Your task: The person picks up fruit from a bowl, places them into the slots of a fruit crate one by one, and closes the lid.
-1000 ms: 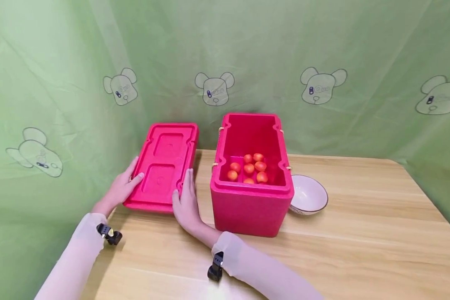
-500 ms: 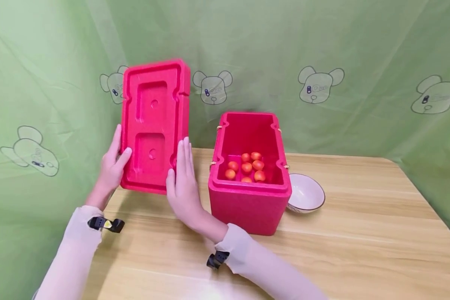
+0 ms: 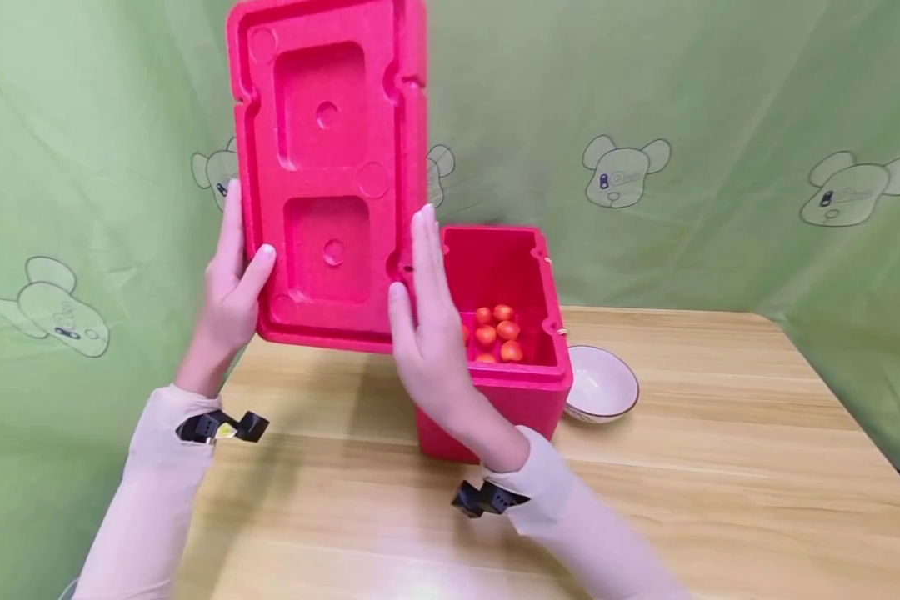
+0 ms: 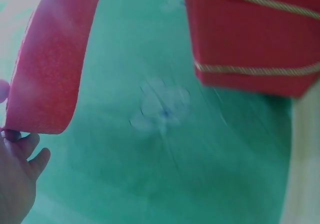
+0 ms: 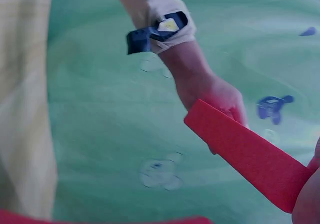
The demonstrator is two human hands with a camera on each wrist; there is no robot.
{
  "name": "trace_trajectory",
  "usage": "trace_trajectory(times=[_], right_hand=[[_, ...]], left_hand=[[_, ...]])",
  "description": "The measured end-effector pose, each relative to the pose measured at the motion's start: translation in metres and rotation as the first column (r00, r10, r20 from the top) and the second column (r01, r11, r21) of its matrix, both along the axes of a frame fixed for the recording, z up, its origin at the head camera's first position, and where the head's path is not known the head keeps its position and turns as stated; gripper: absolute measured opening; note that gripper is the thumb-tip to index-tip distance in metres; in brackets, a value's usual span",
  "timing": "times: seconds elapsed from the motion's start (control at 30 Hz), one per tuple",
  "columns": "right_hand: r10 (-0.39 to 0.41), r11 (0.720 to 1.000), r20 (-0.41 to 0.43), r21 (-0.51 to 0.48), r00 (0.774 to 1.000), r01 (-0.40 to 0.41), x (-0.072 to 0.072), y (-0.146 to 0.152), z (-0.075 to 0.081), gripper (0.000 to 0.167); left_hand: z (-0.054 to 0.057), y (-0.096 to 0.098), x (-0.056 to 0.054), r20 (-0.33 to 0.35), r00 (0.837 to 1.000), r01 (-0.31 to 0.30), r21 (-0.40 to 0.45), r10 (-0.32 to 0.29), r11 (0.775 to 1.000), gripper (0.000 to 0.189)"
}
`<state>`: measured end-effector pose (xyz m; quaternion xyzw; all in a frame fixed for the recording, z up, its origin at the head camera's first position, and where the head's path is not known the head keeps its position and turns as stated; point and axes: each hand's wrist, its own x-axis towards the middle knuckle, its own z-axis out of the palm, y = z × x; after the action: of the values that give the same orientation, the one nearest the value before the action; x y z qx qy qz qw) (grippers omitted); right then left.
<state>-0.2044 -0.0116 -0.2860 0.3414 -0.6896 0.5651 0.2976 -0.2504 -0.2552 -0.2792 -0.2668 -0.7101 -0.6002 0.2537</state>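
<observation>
In the head view, a red foam lid (image 3: 326, 171) is held up tilted toward me, its two square recesses facing the camera. My left hand (image 3: 228, 300) grips its lower left edge, thumb on the inner face; the left wrist view shows fingers bent beneath the lid (image 4: 50, 64). With straight fingers, my right hand (image 3: 435, 350) presses against the lid's right side, its thumb by the lower right rim. Partly behind that hand stands the uncovered red box (image 3: 528, 404), with several small orange-red tomato-like fruits (image 3: 507, 331) on its floor.
A white bowl (image 3: 603, 383) with a dark rim stands just right of the box. The wooden table (image 3: 720, 467) extends to the right. Green curtains (image 3: 510, 108) printed with bear heads enclose the back and left. Gold cords (image 4: 250, 70) run around the box.
Both hands have raised the lid from the table left of the box, tipped it up toward me and brought it rightward and nearer. The box, fruits and bowl have stayed put.
</observation>
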Motion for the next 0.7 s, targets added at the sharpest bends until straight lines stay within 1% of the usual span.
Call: trace_trajectory(times=[0.07, 0.13, 0.23, 0.33, 0.43, 0.47, 0.57, 0.6, 0.67, 0.7], right_hand=[[-0.002, 1.000, 0.000, -0.005, 1.000, 0.002, 0.003, 0.013, 0.011, 0.067], [-0.010, 1.000, 0.020, -0.005, 1.000, 0.010, 0.008, 0.026, 0.025, 0.066], [-0.009, 1.000, 0.077, -0.005, 0.997, 0.010, 0.016, 0.046, 0.046, 0.066], [-0.013, 1.000, 0.140, -0.013, 0.990, 0.015, 0.018, 0.065, 0.061, 0.067], [-0.045, 0.999, 0.220, -0.006, 0.974, 0.047, 0.007, 0.088, 0.067, 0.069], [-0.039, 0.999, 0.254, -0.011, 0.966, 0.043, 0.002, 0.096, 0.069, 0.070], [0.013, 0.999, 0.354, -0.035, 0.935, -0.001, -0.014, 0.118, 0.073, 0.072], [0.048, 0.998, 0.380, -0.052, 0.924, -0.030, -0.018, 0.125, 0.076, 0.072], [0.107, 0.993, 0.413, -0.080, 0.904, -0.081, -0.028, 0.137, 0.080, 0.072], [0.121, 0.992, 0.422, -0.086, 0.898, -0.093, -0.032, 0.142, 0.082, 0.071]], left_hand=[[0.010, 0.013, 0.002, -0.016, 0.999, 0.030, 0.006, -0.030, 1.000, 0.075], [0.019, 0.027, 0.004, -0.038, 0.998, 0.059, 0.008, -0.058, 0.998, 0.076], [0.031, 0.048, 0.008, -0.057, 0.995, 0.076, -0.005, -0.076, 0.997, 0.077], [0.040, 0.069, 0.008, -0.050, 0.994, 0.092, -0.012, -0.092, 0.996, 0.076], [0.048, 0.088, 0.006, -0.029, 0.992, 0.122, -0.021, -0.122, 0.992, 0.076], [0.050, 0.094, 0.005, -0.023, 0.991, 0.134, -0.025, -0.134, 0.991, 0.076], [0.057, 0.109, 0.000, -0.006, 0.985, 0.170, -0.025, -0.170, 0.985, 0.077], [0.060, 0.113, -0.003, 0.004, 0.983, 0.184, -0.013, -0.184, 0.983, 0.077], [0.064, 0.119, -0.010, 0.015, 0.980, 0.199, 0.016, -0.200, 0.980, 0.077], [0.065, 0.121, -0.014, 0.020, 0.978, 0.209, 0.034, -0.210, 0.977, 0.078]])
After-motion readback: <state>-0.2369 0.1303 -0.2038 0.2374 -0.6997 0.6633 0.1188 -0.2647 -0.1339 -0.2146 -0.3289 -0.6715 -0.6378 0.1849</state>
